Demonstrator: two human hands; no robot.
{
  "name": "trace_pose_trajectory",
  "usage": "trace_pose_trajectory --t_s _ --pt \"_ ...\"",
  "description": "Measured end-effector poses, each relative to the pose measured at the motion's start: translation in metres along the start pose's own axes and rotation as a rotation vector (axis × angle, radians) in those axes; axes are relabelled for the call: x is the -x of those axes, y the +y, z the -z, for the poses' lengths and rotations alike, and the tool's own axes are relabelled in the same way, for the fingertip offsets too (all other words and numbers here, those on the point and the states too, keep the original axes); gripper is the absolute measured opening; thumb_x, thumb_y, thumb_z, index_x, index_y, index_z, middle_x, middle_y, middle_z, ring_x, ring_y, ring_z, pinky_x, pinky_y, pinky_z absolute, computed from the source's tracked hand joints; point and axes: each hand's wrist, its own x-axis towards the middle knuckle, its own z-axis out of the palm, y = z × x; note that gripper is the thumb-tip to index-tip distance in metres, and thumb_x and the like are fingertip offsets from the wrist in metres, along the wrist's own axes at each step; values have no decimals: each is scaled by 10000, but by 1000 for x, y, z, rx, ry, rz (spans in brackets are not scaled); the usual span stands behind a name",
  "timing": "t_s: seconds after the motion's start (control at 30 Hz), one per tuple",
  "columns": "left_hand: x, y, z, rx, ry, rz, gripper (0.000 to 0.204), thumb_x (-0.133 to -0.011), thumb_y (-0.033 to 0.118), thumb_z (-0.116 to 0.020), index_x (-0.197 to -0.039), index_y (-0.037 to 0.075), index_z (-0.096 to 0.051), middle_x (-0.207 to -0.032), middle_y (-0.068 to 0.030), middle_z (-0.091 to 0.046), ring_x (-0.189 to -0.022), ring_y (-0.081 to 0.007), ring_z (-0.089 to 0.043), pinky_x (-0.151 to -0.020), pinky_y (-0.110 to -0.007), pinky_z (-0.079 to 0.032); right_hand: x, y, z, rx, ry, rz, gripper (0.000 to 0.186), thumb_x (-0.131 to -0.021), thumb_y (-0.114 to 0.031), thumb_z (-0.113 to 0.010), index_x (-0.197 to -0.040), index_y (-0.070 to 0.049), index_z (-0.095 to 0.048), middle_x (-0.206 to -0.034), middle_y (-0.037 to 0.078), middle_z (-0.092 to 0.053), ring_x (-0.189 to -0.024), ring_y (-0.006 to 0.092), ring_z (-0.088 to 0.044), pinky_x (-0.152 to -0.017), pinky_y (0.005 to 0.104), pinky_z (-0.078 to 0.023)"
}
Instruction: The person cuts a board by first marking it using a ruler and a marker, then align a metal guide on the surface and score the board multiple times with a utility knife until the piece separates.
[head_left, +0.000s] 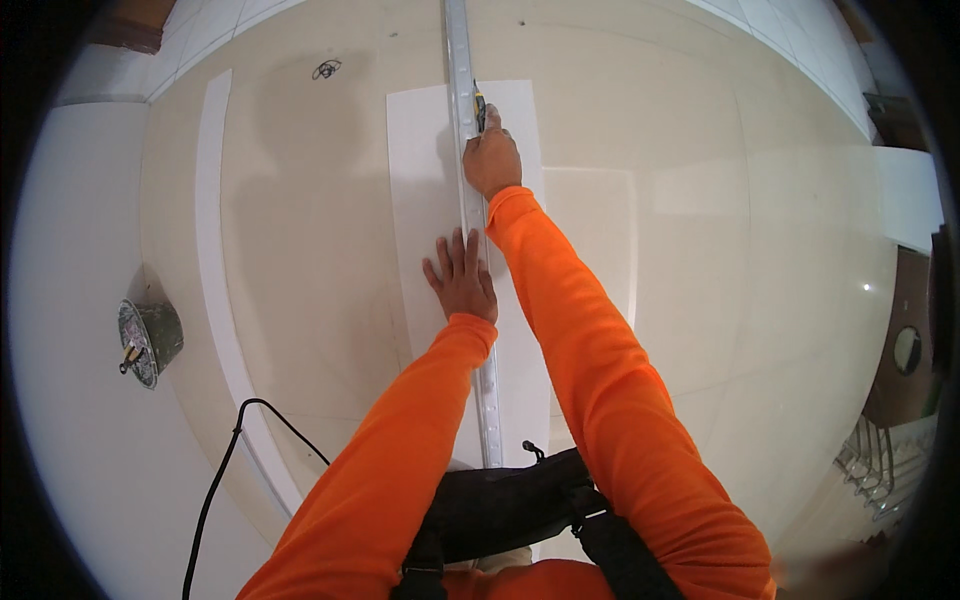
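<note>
Metal bar (460, 60) lying lengthwise over a white panel (420, 150), which shows on both its sides. Right hand (492, 163): fingers grasping a yellow-and-black knife (480, 100) along the bar's right edge. Left hand (465, 285): fingers spread, grasping nothing, laid across the bar.

Beige floor (720, 350), white sheet (422, 170), narrow white strip (211, 200), dark wire tangle (326, 69)

Knife (481, 110) beside rail (475, 212) (board (424, 185) beneath)
</note>
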Motion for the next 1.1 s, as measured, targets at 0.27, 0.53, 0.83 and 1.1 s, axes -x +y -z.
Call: trace_pose_trajectory --t_s 0.27,0.53,0.83,1.1 --pt "4 0 -4 -37 -33 21 520 -982 187 -381 -1501 178 -350 -1561 -100 -319 -1473 -347 -195 -1176 -595 -45 4 -21 1 85 -28 -53 661 -880 -96 -512 -1476 25 -252 -1110 298 -568 -925 415 -663 -798 452 -557" --pt "-5 4 -18 -266 -211 47 837 -864 560 -557 -1543 205 -219 -1620 -59 -181 -1509 -309 -87 -1175 -587 -26 0 -21 8 32 -1 -87 652 -878 -100 -500 -1470 38 -262 -1088 296 -586 -897 411 -668 -806 457 -553" --pt "-2 9 -10 -184 -220 70 892 -855 662 -505 -1556 207 -193 -1624 -58 -178 -1510 -310 -88 -1168 -594 -40 1 -13 13 5 8 -59 578 -898 -90 -483 -1434 38 -311 -1046 282 -612 -892 401 -670 -803 452 -552" --pt "0 6 -16 -264 -223 60 883 -856 671 -499 -1548 193 -230 -1626 -50 -185 -1513 -307 -80 -1171 -593 -43 -1 -12 16 6 -52 -97 520 -910 -83 -472 -1401 21 -335 -1061 279 -626 -946 404 -664 -847 465 -541"
